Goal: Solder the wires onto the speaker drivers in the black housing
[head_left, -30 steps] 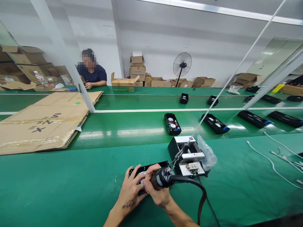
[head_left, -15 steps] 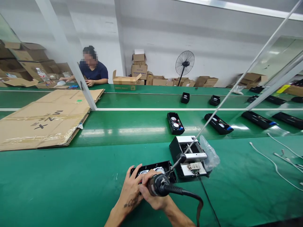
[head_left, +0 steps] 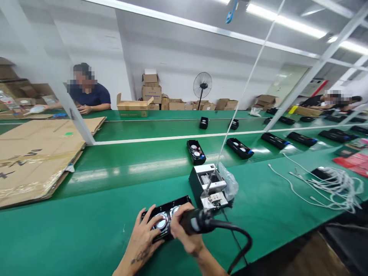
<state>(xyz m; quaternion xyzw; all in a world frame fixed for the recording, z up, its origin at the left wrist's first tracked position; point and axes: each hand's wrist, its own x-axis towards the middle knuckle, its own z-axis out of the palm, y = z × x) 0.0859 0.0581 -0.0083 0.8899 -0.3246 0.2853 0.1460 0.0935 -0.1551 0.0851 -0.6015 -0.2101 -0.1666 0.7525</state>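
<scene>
A black speaker box (head_left: 182, 200) lies open-side up on the green bench, with two round silver-rimmed speakers (head_left: 161, 224) showing inside. My left hand (head_left: 142, 235) spans its left end, fingers spread over the far side and speaker, thumb by the near edge. Wrapped around a black corded electric screwdriver (head_left: 193, 221), my right hand (head_left: 184, 234) is over the box's right part. The screwdriver leans, its cable end pointing right; its tip is hidden by my hand. Just beyond stands a black-and-white screw-feeder-like machine (head_left: 198, 184) with a clear plastic bag (head_left: 230, 184) beside it.
More open speaker boxes (head_left: 196, 152) lie along the green line behind. Flattened cardboard (head_left: 43, 153) covers the left side. White cables (head_left: 336, 188) are heaped at right. A thin slanting rod or cord (head_left: 247, 92) crosses the view. A person (head_left: 89, 94) sits across the line.
The view has turned right, bringing the cable heap and more people into sight. The screwdriver has tilted further over to the right. My left fingers have spread over the speaker, apart from my right hand.
</scene>
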